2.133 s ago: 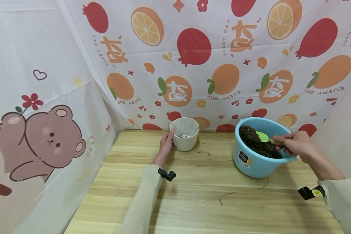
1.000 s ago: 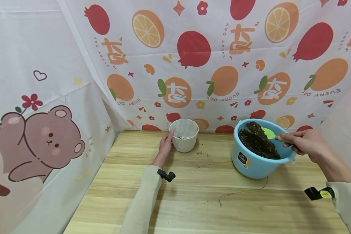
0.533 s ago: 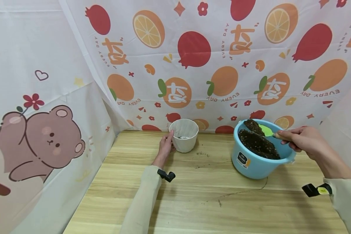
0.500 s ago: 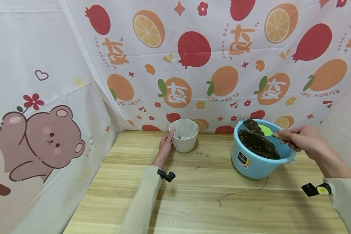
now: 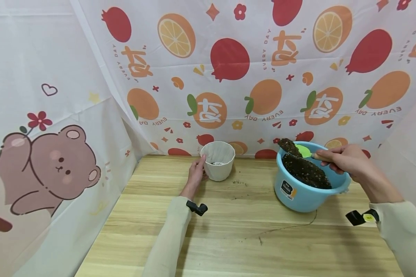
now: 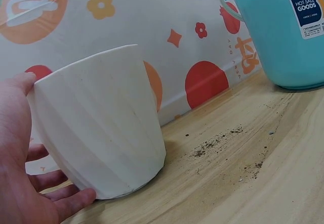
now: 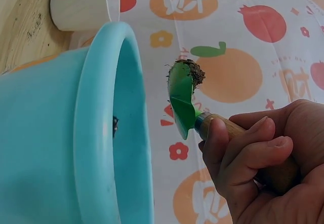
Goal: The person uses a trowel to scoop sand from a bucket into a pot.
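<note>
My right hand (image 5: 346, 159) grips the wooden handle (image 7: 230, 127) of a small green trowel (image 5: 303, 151). Dark soil (image 5: 289, 147) is heaped on the blade, which is over the left rim of a light blue bucket (image 5: 299, 198). More soil (image 5: 306, 171) fills part of that bucket. To the left, my left hand (image 5: 195, 175) holds a white plant pot (image 6: 104, 125) by its side, thumb at the rim and fingertips low on the wall. The pot stands upright on the table, and a perforated bottom shows inside it in the head view.
Soil crumbs (image 6: 217, 143) lie scattered on the wooden table (image 5: 228, 238) between pot and bucket. A fruit-print cloth (image 5: 228, 96) hangs close behind both. Another cloth with a printed bear (image 5: 67, 165) hangs along the left side.
My right hand has lifted the trowel with soil out of the bucket's contents and moved it left, up to the bucket's rim. My left hand and the pot have stayed put.
</note>
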Motion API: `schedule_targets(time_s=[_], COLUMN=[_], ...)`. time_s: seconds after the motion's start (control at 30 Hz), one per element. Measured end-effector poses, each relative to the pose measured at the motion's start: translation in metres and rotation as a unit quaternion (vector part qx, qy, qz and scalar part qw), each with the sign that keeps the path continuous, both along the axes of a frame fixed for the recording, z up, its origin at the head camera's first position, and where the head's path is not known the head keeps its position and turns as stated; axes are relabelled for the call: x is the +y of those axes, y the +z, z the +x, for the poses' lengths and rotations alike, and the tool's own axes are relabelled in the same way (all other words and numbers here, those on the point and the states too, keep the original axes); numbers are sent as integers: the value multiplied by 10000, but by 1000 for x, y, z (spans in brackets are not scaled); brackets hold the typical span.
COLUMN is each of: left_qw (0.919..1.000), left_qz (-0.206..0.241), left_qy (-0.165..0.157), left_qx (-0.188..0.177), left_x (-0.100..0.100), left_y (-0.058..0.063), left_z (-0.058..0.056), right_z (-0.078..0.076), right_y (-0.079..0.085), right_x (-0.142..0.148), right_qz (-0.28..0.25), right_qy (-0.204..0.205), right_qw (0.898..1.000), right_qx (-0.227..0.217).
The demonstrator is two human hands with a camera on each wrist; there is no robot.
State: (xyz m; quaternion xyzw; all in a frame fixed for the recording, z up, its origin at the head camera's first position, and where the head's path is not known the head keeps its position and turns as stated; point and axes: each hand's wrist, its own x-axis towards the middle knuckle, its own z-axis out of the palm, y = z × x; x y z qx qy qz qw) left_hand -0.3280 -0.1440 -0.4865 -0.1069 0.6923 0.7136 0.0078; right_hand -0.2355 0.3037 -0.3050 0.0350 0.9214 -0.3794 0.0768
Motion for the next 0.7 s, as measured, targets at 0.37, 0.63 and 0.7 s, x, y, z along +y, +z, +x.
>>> schedule_targets(time_s=[0.37, 0.63, 0.7], left_qw=[10000, 9999, 9999], left_qz=[-51, 16, -6], left_qy=[-30, -101, -154], left_qx=[-11, -43, -75], left_x=[0, 0, 0], left_y=[3, 3, 8], left_z=[2, 2, 4], right_z=[-12, -21, -24], right_y=[3, 5, 6], right_x=[-23, -39, -42], right_qz=[-399, -311, -266], right_qy=[252, 181, 172], right_qw=[9984, 9991, 9992], right_qx=[322, 223, 249])
